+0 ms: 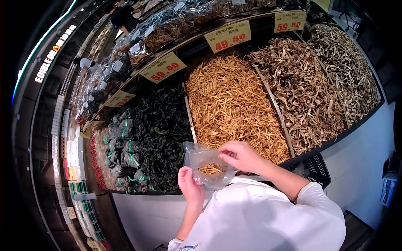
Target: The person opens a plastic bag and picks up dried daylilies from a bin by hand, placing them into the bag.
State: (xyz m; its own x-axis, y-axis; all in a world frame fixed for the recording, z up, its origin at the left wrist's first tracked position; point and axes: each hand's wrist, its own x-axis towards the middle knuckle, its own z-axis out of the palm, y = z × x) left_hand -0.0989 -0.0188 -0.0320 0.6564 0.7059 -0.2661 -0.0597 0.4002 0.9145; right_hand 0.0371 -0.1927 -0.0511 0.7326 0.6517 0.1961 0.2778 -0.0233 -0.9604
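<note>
At front of bin [271, 104], clear plastic bag [193, 155] holds some dried daylily buds [211, 169]; left hand [191, 185] grips its side, right hand [238, 155] pinches rim. Bin heaped with same buds, between black dried goods [161, 125] and brown strips [303, 90].

The bag [193, 155] at lower centre is clear, thin, glossy plastic, wrinkled. The shirt [268, 209] below it is matt white cloth. The basket [317, 169] at lower right looks like dark plastic; the bundled packs [130, 160] at left have a wrinkled finish.
</note>
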